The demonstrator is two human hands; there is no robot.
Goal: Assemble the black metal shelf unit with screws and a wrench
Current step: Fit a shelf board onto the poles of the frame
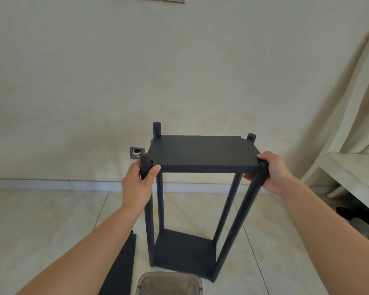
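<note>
Upright on the pale tiled floor (51, 220), tall matte black metal shelf unit (202, 150) with four round posts and two flat panels, left hand (136, 184) grasping the near-left post, right hand (271, 173) clasped around the near-right post.

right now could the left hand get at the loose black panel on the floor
Probably yes: the panel lies just below the left hand with nothing between, but that hand is gripping a post and would have to let go first.

Loose panel (120, 267) lies left of shelf unit (200, 199).
</note>
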